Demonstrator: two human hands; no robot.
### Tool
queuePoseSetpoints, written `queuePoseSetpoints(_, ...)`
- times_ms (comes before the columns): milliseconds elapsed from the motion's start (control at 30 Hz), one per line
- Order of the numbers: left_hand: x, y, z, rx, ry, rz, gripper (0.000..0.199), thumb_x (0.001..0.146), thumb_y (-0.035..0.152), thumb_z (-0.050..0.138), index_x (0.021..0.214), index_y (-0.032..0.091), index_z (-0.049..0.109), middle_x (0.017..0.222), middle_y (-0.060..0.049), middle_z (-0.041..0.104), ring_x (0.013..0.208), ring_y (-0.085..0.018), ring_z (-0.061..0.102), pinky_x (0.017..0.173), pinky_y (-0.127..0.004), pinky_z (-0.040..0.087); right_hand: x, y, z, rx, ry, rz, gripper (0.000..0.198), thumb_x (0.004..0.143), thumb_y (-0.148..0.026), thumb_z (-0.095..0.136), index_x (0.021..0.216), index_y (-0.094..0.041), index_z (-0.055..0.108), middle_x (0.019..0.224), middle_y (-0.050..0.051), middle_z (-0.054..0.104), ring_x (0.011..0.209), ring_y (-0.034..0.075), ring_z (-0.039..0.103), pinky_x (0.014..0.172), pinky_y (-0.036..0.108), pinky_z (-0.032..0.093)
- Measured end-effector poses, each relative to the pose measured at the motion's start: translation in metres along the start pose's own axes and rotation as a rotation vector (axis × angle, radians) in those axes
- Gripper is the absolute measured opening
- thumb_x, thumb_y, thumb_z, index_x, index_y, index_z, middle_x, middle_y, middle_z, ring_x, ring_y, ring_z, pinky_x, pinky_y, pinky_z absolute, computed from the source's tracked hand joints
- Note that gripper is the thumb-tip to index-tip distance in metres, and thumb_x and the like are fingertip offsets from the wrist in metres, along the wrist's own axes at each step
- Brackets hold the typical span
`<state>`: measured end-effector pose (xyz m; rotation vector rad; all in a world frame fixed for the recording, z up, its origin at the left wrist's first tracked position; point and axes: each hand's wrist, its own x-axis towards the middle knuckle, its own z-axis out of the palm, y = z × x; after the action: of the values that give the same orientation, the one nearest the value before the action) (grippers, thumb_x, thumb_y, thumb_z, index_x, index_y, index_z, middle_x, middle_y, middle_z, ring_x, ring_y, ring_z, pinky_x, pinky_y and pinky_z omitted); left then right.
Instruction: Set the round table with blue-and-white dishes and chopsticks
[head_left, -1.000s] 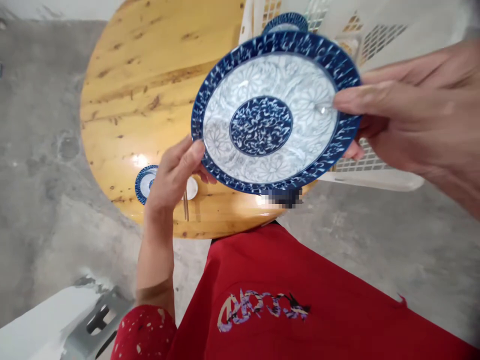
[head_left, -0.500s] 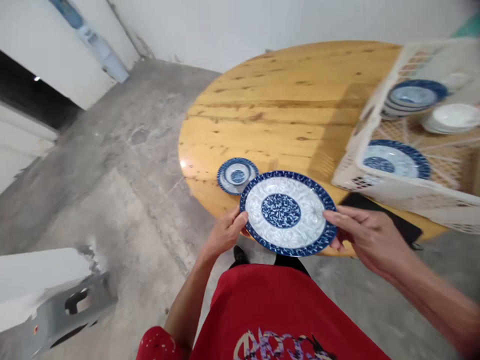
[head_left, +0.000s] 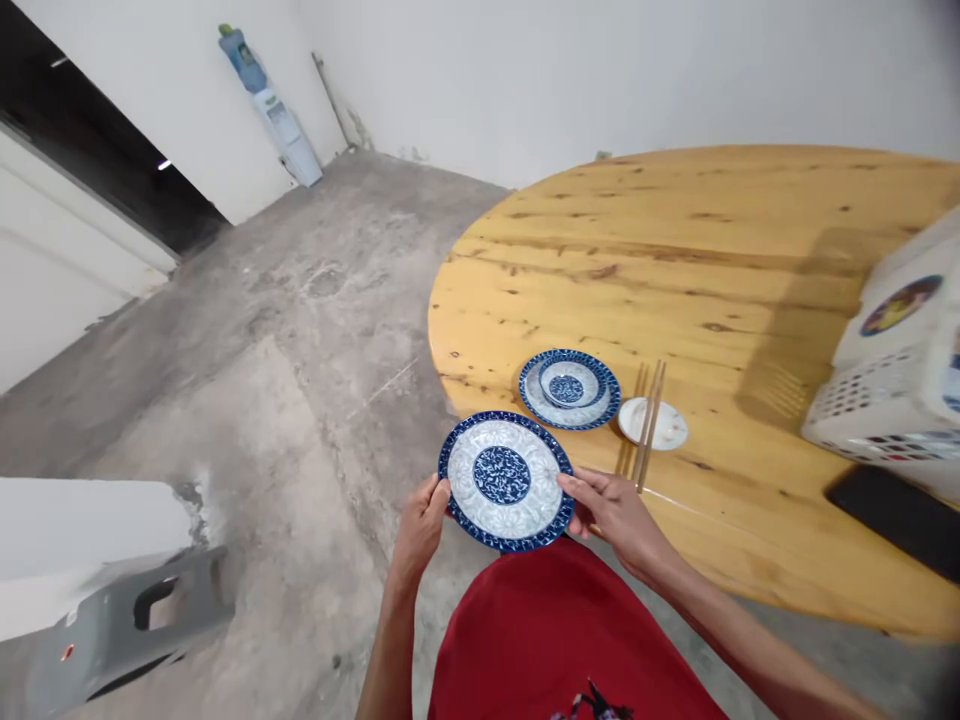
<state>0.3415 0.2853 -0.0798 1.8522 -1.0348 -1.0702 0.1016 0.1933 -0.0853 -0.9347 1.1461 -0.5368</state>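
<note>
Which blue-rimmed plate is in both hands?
The bare plate, held between left hand and right hand; the other plate rests on the table under a smaller dish.

Counted on desk (head_left: 675, 260): one resting plate (head_left: 571, 418), one bowl (head_left: 568, 386), one dish (head_left: 671, 430), two chopsticks (head_left: 649, 428), one basket (head_left: 874, 385); before desk: one held plate (head_left: 502, 475), two hands (head_left: 616, 518).

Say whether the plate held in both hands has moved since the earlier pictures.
Yes: judged against the table, the held plate has shifted left, away from the basket and toward the table's left end.
</note>
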Motion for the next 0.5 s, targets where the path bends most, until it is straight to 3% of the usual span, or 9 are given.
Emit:
queuePoseSetpoints(200, 0.064, -0.005, -0.03, -0.013, 0.001, 0.0, 0.042, 0.093, 0.055, 0.049, 0.069, 0.022, 0.041, 0.067, 0.002, 0.04, 0.067, -0.014, 0.039, 0.064, -0.027, 0.034, 0.053, 0.002, 0.033, 0.004, 0.07, 0.002, 0.06, 0.063, -0.08, 0.073, 0.062, -0.022, 0.057, 0.044, 0.003, 0.059, 0.039, 0.014, 0.049, 0.043, 0.026, 0.039)
queuePoseSetpoints(500, 0.216, 0.014, -0.073, 0.171, -0.182, 0.064, 0.042, 0.094, 0.052, 0.048, 0.066, 0.022, 0.038, 0.065, 0.003, 0.038, 0.066, -0.013, 0.038, 0.062, -0.026, 0.032, 0.157, -0.015, 0.077, 0.157, 0.298, 0.037, 0.053, 0.068, -0.074, 0.071, 0.06, -0.023, 0.058, 0.045, 0.002, 0.056, 0.042, 0.018, 0.051, 0.043, 0.029, 0.042)
